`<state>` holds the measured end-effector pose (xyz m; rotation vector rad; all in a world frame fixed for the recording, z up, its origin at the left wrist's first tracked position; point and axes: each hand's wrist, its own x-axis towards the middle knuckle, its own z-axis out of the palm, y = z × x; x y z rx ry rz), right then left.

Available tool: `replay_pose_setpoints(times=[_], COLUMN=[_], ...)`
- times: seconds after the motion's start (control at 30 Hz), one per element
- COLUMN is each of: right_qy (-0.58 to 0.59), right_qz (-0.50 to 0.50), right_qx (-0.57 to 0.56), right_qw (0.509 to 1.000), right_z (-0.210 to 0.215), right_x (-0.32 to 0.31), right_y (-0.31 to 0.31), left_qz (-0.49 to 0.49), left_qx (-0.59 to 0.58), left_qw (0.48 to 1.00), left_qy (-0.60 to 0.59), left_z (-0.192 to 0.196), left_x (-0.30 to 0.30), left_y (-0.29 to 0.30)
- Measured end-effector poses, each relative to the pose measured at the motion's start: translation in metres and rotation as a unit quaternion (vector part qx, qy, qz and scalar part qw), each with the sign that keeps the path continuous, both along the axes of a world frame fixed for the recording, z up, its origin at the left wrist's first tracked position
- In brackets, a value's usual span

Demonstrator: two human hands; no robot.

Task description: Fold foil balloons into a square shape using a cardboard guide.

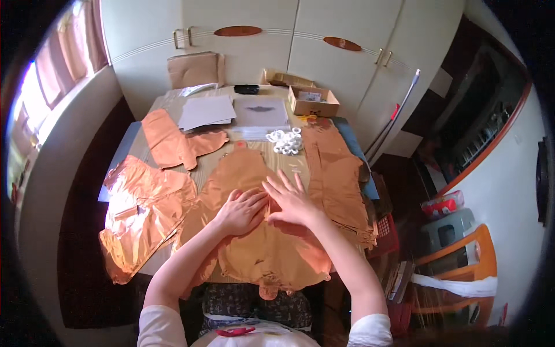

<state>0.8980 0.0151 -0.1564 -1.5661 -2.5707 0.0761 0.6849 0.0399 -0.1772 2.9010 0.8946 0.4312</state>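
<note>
Coppery foil piece (240,170): seemed light, pliable, best held at edges; left hand (241,211) fingers lay extended, right hand (293,203) fingers splayed.

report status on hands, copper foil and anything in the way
Left hand palm down, right hand fingers spread, both over copper foil. Foil overhanging table's near edge. White rings piled beyond, clear of both hands.

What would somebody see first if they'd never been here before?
Probably the dazzling, crinkly orange foil on the table's left side. Next, in the middle, the left fingers and spread right fingers over a duller orange piece. Then the pile of white rings just beyond them, slightly right.
</note>
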Motion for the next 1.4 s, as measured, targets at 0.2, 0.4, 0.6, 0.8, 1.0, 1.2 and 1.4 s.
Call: replay_pose_setpoints(times=[0.2, 0.4, 0.6, 0.8, 1.0, 1.2, 1.4], right_qy=[0.363, 0.658, 0.694, 0.706, 0.713, 0.726, 0.646], right_qz=[0.117, 0.341, 0.373, 0.367, 0.352, 0.296, -0.187], right_qx=[0.101, -0.006, -0.008, -0.012, -0.009, 0.009, 0.088], right_qw=[0.919, 0.671, 0.616, 0.605, 0.606, 0.62, 0.735], right_z=[0.082, 0.121, 0.12, 0.115, 0.11, 0.099, 0.017], right_x=[-0.022, -0.048, -0.057, -0.057, -0.059, -0.05, -0.008], right_y=[-0.122, -0.187, -0.191, -0.188, -0.186, -0.196, -0.246], left_qz=[-0.006, 0.009, -0.003, 0.004, 0.007, 0.007, 0.001], left_qx=[0.011, -0.036, -0.021, -0.032, -0.037, -0.033, -0.019], left_qw=[1.0, 0.999, 1.0, 0.999, 0.999, 0.999, 1.0], left_qy=[-0.02, 0.008, -0.004, 0.001, 0.001, -0.007, -0.022], left_z=[-0.004, 0.0, -0.001, -0.001, -0.003, -0.003, -0.003], left_x=[0.0, 0.002, 0.003, 0.004, 0.002, 0.001, 0.001], left_y=[0.004, 0.001, 0.003, 0.004, 0.004, 0.006, 0.004])
